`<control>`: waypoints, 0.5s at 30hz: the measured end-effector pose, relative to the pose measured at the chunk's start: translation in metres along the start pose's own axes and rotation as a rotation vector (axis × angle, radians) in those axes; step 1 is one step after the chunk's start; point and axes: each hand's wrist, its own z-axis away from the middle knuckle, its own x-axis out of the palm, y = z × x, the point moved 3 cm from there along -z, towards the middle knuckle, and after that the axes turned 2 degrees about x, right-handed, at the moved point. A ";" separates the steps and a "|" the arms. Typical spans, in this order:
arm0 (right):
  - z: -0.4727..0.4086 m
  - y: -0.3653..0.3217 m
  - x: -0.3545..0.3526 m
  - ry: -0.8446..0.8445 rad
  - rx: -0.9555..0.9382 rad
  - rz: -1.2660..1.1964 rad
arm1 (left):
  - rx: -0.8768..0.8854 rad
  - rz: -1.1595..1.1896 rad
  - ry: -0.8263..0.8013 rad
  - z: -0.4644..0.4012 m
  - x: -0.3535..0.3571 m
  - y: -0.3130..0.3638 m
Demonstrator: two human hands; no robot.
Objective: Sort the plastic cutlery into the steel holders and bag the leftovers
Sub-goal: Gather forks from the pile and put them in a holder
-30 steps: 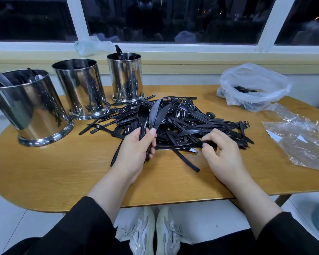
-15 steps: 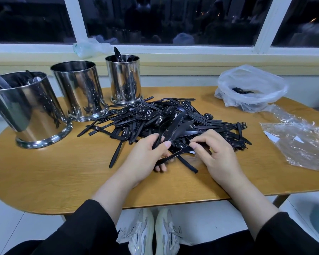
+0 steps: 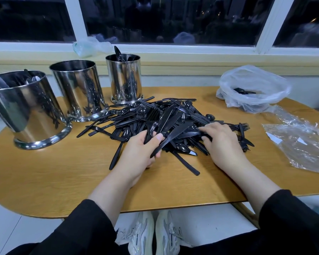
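A heap of black plastic cutlery point(image 3: 173, 116) lies mid-table. My left hand point(image 3: 138, 155) grips a small bunch of knives and a fork point(image 3: 164, 124), their blades fanned up over the heap. My right hand point(image 3: 221, 142) lies on the heap's right side, its fingers curled into the cutlery there; what they hold is hidden. Three steel holders stand at the left: a near one point(image 3: 26, 115) and a far one point(image 3: 124, 78) with pieces in them, and a middle one point(image 3: 79, 89) whose inside looks dark.
A white plastic bag point(image 3: 254, 89) with a few black pieces in it sits at the back right. A crumpled clear bag point(image 3: 302, 142) lies at the right edge. The wooden table point(image 3: 63, 172) ends near my lap, with a window sill behind.
My left hand has gained another knife and raised its bunch. My right hand let go of that knife and moved up and right into the heap.
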 end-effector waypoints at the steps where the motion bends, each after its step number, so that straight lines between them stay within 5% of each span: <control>1: -0.003 0.001 0.002 -0.043 -0.007 0.042 | 0.003 0.012 0.003 -0.001 -0.001 -0.001; 5: -0.009 -0.002 0.004 -0.070 -0.031 0.086 | 0.004 0.056 0.018 -0.004 -0.005 -0.005; 15: -0.006 -0.007 -0.010 0.180 -0.077 -0.061 | 0.031 0.087 0.018 -0.004 -0.006 -0.006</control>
